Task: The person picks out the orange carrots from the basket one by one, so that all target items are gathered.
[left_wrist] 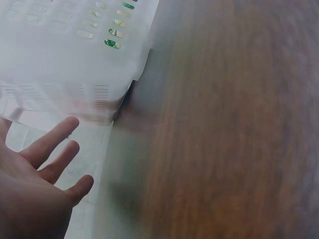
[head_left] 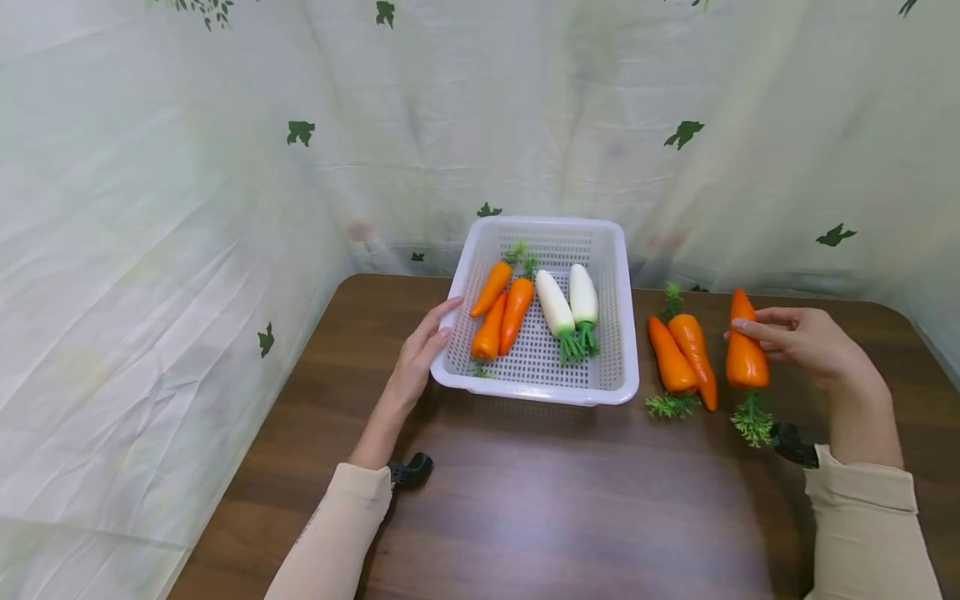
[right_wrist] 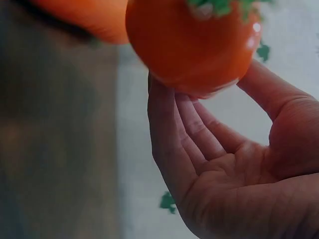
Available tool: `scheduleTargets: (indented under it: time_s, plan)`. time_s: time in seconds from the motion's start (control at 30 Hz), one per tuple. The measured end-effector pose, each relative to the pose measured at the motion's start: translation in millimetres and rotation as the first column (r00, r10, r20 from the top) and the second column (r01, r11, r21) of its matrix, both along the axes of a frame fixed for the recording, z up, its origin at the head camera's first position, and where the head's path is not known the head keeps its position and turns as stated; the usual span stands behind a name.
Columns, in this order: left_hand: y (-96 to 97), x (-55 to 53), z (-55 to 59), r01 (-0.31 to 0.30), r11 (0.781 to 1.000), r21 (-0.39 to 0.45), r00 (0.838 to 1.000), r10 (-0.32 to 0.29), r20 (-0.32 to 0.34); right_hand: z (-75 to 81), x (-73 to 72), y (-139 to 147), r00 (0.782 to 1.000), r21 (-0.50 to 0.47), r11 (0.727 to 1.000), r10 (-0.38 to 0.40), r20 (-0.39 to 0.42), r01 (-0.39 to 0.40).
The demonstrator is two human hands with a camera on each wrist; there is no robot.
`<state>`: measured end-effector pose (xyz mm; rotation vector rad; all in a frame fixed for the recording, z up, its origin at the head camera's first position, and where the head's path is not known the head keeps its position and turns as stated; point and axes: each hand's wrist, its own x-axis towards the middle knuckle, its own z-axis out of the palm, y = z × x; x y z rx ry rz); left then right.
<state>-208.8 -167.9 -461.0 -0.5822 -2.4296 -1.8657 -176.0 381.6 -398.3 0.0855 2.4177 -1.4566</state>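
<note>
My right hand (head_left: pixel 813 342) pinches an orange carrot (head_left: pixel 746 358) between thumb and fingers; its leafy green top (head_left: pixel 752 419) points toward me. In the right wrist view the carrot's thick end (right_wrist: pixel 194 50) fills the space above the palm. My left hand (head_left: pixel 420 350) rests at the left rim of a white plastic basket (head_left: pixel 540 393), its fingers fairly straight beside the wall in the left wrist view. Inside lie three carrots (head_left: pixel 516 315) on the left and two white radishes (head_left: pixel 555 302) with green tops on the right.
Two more carrots, one pointing toward me (head_left: pixel 693 350) and one pointing away (head_left: pixel 671 358), lie side by side on the brown wooden table (head_left: pixel 562 500), between the basket and my right hand. A pale curtain (head_left: pixel 465 100) with leaf prints hangs along the table's back and left edges.
</note>
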Motion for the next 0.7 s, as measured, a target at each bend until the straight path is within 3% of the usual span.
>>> scheduleTargets:
  time_s: [0.13,0.33,0.43,0.7]
  plan:
    - [-1.1,-0.1,0.3,0.000,1.000,-0.007,1.000,0.000,0.000,-16.7,-6.9,1.7,1.000,-0.007,1.000,-0.023,0.017,0.023]
    - [-1.6,0.3,0.4,0.009,1.000,0.004,1.000,-0.009,0.002,-35.1,-13.2,2.2,1.000,0.077,0.997,-0.012,0.025,0.010]
    - [-1.3,0.6,0.6,0.009,1.000,0.008,1.000,-0.009,0.000,-39.4,-14.5,1.5,1.000,0.096,0.995,-0.007,0.028,0.004]
    - [-1.0,-0.2,1.4,0.003,1.000,0.009,1.000,-0.003,-0.003,-37.2,-13.5,-1.9,0.999,0.026,1.000,0.003,0.034,-0.004]
